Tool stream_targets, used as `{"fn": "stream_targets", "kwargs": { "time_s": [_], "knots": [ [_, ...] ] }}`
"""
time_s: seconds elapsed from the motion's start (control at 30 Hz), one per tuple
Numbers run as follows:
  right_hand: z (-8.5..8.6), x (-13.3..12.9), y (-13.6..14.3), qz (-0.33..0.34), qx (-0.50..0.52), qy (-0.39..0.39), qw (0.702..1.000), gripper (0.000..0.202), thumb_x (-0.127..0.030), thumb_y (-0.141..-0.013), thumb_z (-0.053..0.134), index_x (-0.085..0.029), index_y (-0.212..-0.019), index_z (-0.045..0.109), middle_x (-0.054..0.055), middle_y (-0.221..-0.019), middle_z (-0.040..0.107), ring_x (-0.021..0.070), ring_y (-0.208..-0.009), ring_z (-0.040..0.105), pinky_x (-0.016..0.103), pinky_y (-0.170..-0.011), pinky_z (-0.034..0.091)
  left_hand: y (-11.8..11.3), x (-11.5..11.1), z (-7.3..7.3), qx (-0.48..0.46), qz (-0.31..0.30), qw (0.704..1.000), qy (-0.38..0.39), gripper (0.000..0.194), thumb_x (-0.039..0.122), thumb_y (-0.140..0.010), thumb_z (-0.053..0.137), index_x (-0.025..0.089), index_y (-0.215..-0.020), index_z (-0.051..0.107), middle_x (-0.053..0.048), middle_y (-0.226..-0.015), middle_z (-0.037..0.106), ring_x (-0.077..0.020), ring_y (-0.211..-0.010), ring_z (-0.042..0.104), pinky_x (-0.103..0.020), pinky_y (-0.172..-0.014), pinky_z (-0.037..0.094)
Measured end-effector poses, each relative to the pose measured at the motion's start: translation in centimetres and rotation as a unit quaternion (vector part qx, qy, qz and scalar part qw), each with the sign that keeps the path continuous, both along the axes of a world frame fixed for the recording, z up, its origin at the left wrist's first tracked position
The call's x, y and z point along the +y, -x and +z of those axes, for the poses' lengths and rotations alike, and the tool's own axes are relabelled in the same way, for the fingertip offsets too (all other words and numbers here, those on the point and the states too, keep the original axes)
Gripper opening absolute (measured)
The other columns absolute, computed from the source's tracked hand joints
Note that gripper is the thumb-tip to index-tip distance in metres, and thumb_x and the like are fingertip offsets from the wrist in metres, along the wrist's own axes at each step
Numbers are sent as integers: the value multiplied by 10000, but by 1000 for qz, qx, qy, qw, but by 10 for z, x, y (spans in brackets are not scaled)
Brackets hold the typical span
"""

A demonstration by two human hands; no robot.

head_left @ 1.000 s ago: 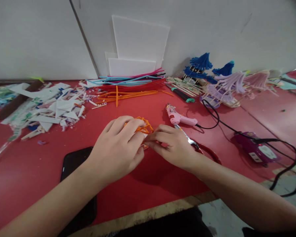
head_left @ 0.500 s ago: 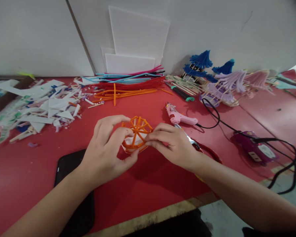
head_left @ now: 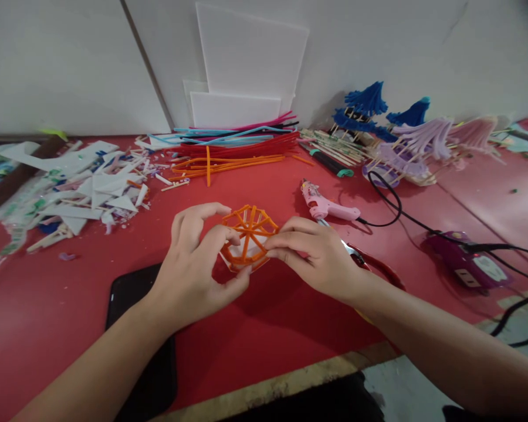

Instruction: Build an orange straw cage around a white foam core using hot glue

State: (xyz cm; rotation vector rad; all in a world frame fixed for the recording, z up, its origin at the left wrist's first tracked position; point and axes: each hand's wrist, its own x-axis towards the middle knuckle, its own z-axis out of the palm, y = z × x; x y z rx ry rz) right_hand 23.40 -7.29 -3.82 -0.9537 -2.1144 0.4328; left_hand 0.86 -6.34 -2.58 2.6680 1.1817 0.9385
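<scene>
Orange frame (head_left: 250, 232): a small rounded cage with spokes running out from a hub, between the two hands and over the front part of the desk; whether its underside touches the desk, I cannot tell
White base (head_left: 237, 251): seen through the lower spokes, inside the frame
Left hand (head_left: 198, 255): fingers curved wide round the frame's left side, thumb at its lower edge, holding it
Right hand (head_left: 321, 255): fingers drawn narrow, pinching the frame's right rim; any smaller piece between the tips is hidden
Black phone (head_left: 158, 372): flat, partly beneath the left forearm
Pink glue gun (head_left: 330, 207): on its side beyond the right hand, its cord trailing right
Red-handled tool (head_left: 382, 271): beside the gun, partly covered by the right hand
Purple power box (head_left: 469, 262): farther right, black cables about it
Orange stems (head_left: 242, 166): bundled behind the frame, in front of the red stems (head_left: 250, 146)
Scrap pile (head_left: 97, 187): white offcuts and bits, left
Blue-roofed model (head_left: 367, 99): back right, near lilac and pink ones
White boards (head_left: 253, 55): leaning on the wall
Desk (head_left: 255, 363): red
</scene>
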Motion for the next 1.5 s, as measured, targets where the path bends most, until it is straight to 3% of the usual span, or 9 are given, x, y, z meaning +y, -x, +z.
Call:
{"fn": "stream_targets", "kwargs": {
  "time_s": [0.27, 0.37, 0.5, 0.9, 1.13, 1.3, 1.5],
  "knots": [
    [0, -1, 1, -10, 5, 5, 1000, 141, -88, -871, 604, -174, -941, 691, 40, -855, 644, 132, -774, 631, 254, -712, 517, -6, -1, 5, 53, -20, 997, -51, 321, 300, -753, 638, 236, -1037, 502, -177, -1315, 423, -396, -1219, 429, -614, -993, 364],
    [0, -2, 2, -22, -2, 7, 1000, 177, -65, -861, 581, -188, -927, 689, 29, -838, 647, 132, -760, 627, 251, -697, 509, -13, -1, 10, 77, -39, 995, -58, 260, 263, -757, 611, 244, -1003, 528, -167, -1330, 437, -401, -1214, 438, -632, -979, 373],
    [1, -2, 5, -36, -4, -5, 999, 159, -96, -872, 579, -197, -909, 697, 23, -809, 652, 130, -730, 622, 246, -670, 497, -20, -2, 14, 84, -20, 994, -63, 159, 231, -757, 599, 242, -910, 557, -154, -1312, 480, -410, -1198, 453, -649, -961, 399],
    [4, -5, 9, -44, -16, -9, 999, 125, -105, -871, 597, -176, -884, 699, 23, -783, 650, 121, -715, 614, 231, -657, 478, -19, 0, 8, 79, -7, 992, -98, 109, 239, -771, 616, 232, -860, 555, -152, -1352, 442, -400, -1237, 419, -652, -1003, 381],
    [4, -5, 9, -44, -13, -12, 999, 113, -129, -881, 600, -185, -898, 697, 22, -796, 652, 120, -712, 612, 231, -657, 482, -14, -3, 6, 69, -4, 994, -88, 179, 244, -757, 623, 261, -924, 559, -127, -1383, 439, -394, -1257, 412, -666, -1020, 362],
    [2, -3, 6, -43, -12, -17, 999, 120, -120, -889, 597, -168, -932, 698, 35, -824, 650, 125, -741, 615, 241, -690, 498, -8, -4, 6, 55, 3, 995, -80, 312, 277, -727, 649, 242, -1021, 548, -154, -1387, 444, -410, -1242, 445, -659, -1024, 359],
    [-1, 0, 0, -29, 0, -15, 999, 135, -123, -899, 592, -177, -967, 695, 36, -865, 642, 132, -776, 624, 252, -717, 511, -3, 2, 5, 46, 17, 995, -83, 236, 293, -750, 606, 211, -960, 536, -195, -1310, 480, -422, -1196, 470, -665, -971, 372]
  ]
}}
